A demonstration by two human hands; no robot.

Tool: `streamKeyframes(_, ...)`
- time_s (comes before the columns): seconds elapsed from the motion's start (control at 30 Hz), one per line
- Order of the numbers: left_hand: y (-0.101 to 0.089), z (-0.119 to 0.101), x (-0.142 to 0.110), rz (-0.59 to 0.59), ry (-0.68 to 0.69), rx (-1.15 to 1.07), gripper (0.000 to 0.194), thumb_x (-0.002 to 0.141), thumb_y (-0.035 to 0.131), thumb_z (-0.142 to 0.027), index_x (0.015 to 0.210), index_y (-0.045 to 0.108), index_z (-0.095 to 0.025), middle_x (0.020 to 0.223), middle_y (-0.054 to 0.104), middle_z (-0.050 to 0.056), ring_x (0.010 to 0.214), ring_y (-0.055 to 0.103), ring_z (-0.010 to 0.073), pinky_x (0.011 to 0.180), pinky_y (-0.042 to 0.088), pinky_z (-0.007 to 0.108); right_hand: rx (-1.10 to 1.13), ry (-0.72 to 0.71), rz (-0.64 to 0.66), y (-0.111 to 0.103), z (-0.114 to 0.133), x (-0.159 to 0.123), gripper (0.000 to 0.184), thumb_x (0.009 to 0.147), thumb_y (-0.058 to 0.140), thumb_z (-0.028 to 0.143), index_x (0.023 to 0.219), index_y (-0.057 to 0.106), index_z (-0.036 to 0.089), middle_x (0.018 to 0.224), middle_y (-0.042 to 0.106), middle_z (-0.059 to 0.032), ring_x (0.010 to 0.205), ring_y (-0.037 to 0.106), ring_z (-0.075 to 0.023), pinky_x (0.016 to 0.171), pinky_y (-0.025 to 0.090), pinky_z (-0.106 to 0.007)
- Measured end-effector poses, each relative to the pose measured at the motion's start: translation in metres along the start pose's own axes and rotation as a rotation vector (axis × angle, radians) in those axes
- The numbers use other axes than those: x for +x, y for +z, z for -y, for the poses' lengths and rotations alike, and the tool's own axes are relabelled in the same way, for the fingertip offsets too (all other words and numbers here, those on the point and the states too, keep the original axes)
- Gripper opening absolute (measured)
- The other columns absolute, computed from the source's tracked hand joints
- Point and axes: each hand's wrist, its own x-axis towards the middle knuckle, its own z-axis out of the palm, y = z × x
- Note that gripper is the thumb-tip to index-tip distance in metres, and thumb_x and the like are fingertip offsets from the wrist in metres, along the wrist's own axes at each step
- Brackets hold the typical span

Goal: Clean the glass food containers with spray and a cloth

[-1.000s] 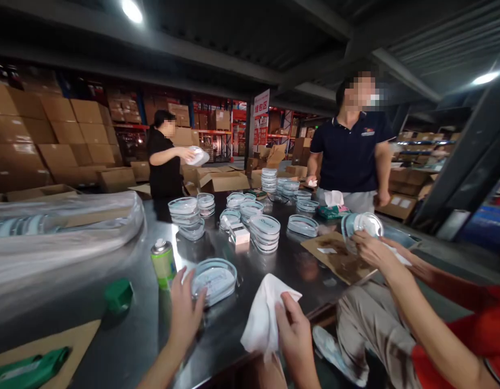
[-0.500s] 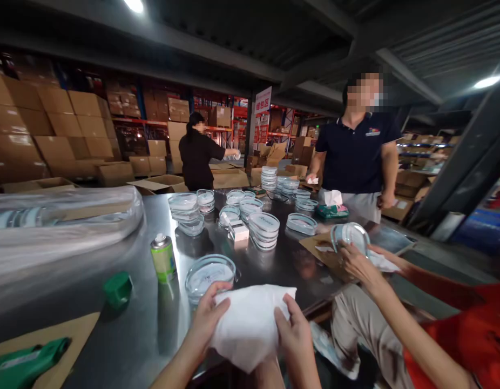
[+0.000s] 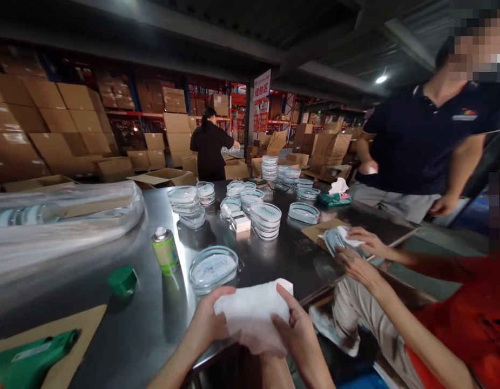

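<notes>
A white tissue (image 3: 256, 316) is stretched between my two hands at the front edge of the metal table. My left hand (image 3: 213, 316) grips its left side, the fingertips partly behind it. On the other side, my right hand (image 3: 296, 324) pinches the tissue between thumb and fingers. Just beyond my left hand lies a clear oval dish (image 3: 213, 269) with pale blue inside and printing on top. Left of it stands a green spray can (image 3: 166, 251) with a white nozzle. A green cap (image 3: 122, 281) rests farther left.
Stacks of similar oval dishes (image 3: 266, 219) stand mid-table beside a small white box (image 3: 240, 221). A seated co-worker in red (image 3: 367, 265) wipes a dish at right. A green bottle (image 3: 35, 359) lies on cardboard at left. A tissue pack (image 3: 335, 199) sits near a standing person (image 3: 432, 146).
My hands have folded the tissue smaller. The standing person has come closer on the right. The seated co-worker has lowered the dish toward the cardboard. The person in black has turned away.
</notes>
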Motion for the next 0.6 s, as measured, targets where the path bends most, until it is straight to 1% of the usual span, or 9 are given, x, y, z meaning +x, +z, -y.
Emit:
streamKeyframes(0.07, 0.001, -0.001, 0.001, -0.06, 0.124, 0.151, 0.019, 0.05, 0.067, -0.011, 0.065, 0.075, -0.018, 0.063, 0.062, 0.003, 0.065, 0.054, 0.0189, 0.06, 0.042, 0.026, -0.033, -0.034, 0.013, -0.001, 0.002, -0.002, 0.054, 0.068, 0.067, 0.036, 0.12, 0.065, 0.019, 0.123, 0.063, -0.0122, 0.104, 0.065, -0.0267, 0.088, 0.052, -0.038)
streamKeyframes(0.13, 0.001, -0.006, 0.001, -0.07, 0.224, 0.23, 0.004, 0.053, 0.068, -0.017, 0.054, 0.072, -0.018, 0.069, 0.062, 0.005, 0.074, 0.056, 0.0216, 0.066, 0.044, 0.027, -0.129, -0.131, 0.002, -0.001, 0.006, -0.004, 0.048, 0.072, 0.064, 0.036, 0.118, 0.067, 0.022, 0.124, 0.063, -0.0108, 0.11, 0.062, -0.0255, 0.094, 0.049, -0.037)
streamKeyframes(0.2, 0.001, -0.012, -0.001, -0.048, 0.211, 0.194, 0.005, 0.055, 0.069, -0.022, 0.054, 0.072, -0.018, 0.082, 0.067, 0.007, 0.082, 0.058, 0.0242, 0.066, 0.044, 0.027, -0.217, -0.235, -0.011, -0.002, 0.011, -0.004, 0.041, 0.074, 0.061, 0.036, 0.113, 0.07, 0.024, 0.12, 0.065, -0.0095, 0.11, 0.062, -0.0242, 0.093, 0.049, -0.034)
streamKeyframes(0.27, 0.001, -0.016, -0.003, -0.036, 0.084, 0.037, 0.011, 0.055, 0.071, -0.024, 0.063, 0.074, -0.017, 0.088, 0.069, 0.008, 0.083, 0.061, 0.0244, 0.064, 0.044, 0.027, -0.257, -0.29, -0.041, -0.002, 0.015, -0.004, 0.033, 0.075, 0.059, 0.033, 0.104, 0.073, 0.026, 0.106, 0.07, -0.0085, 0.097, 0.066, -0.0215, 0.083, 0.053, -0.029)
streamKeyframes(0.33, 0.0, -0.016, -0.003, -0.066, -0.004, -0.096, 0.019, 0.056, 0.074, -0.028, 0.071, 0.073, -0.016, 0.078, 0.07, 0.007, 0.075, 0.062, 0.0232, 0.062, 0.044, 0.027, -0.239, -0.315, -0.062, -0.002, 0.017, -0.004, 0.027, 0.075, 0.059, 0.031, 0.095, 0.076, 0.027, 0.089, 0.071, -0.007, 0.082, 0.067, -0.0187, 0.075, 0.054, -0.026)
streamKeyframes(0.37, 0.0, -0.015, -0.003, -0.095, -0.01, -0.124, 0.022, 0.057, 0.074, -0.03, 0.073, 0.072, -0.015, 0.071, 0.069, 0.006, 0.071, 0.062, 0.0228, 0.061, 0.044, 0.028, -0.208, -0.319, -0.059, -0.002, 0.018, -0.005, 0.024, 0.075, 0.059, 0.032, 0.09, 0.077, 0.026, 0.083, 0.069, -0.0062, 0.077, 0.066, -0.018, 0.072, 0.053, -0.025)
streamKeyframes(0.43, 0.0, -0.012, -0.001, -0.162, 0.03, -0.11, 0.023, 0.061, 0.071, -0.032, 0.076, 0.071, -0.014, 0.066, 0.067, 0.005, 0.067, 0.061, 0.0227, 0.061, 0.044, 0.029, -0.149, -0.319, -0.019, 0.0, 0.018, -0.006, 0.022, 0.076, 0.059, 0.035, 0.081, 0.077, 0.024, 0.076, 0.067, -0.0052, 0.073, 0.065, -0.0185, 0.071, 0.053, -0.027)
streamKeyframes(0.5, -0.001, -0.008, 0.002, -0.224, 0.089, -0.059, 0.021, 0.062, 0.069, -0.027, 0.08, 0.069, -0.015, 0.07, 0.067, 0.004, 0.07, 0.061, 0.022, 0.063, 0.045, 0.029, -0.148, -0.313, 0.022, 0.002, 0.018, -0.01, 0.021, 0.077, 0.059, 0.036, 0.075, 0.076, 0.023, 0.075, 0.067, -0.0052, 0.075, 0.063, -0.0198, 0.071, 0.053, -0.028)
streamKeyframes(0.6, -0.002, -0.005, 0.004, -0.295, 0.174, 0.076, 0.03, 0.061, 0.065, -0.017, 0.091, 0.066, -0.019, 0.065, 0.062, -0.002, 0.064, 0.056, 0.0173, 0.061, 0.043, 0.025, -0.202, -0.275, -0.013, 0.004, 0.018, -0.015, 0.021, 0.076, 0.063, 0.037, 0.083, 0.075, 0.022, 0.084, 0.068, -0.0066, 0.081, 0.063, -0.0206, 0.072, 0.053, -0.026)
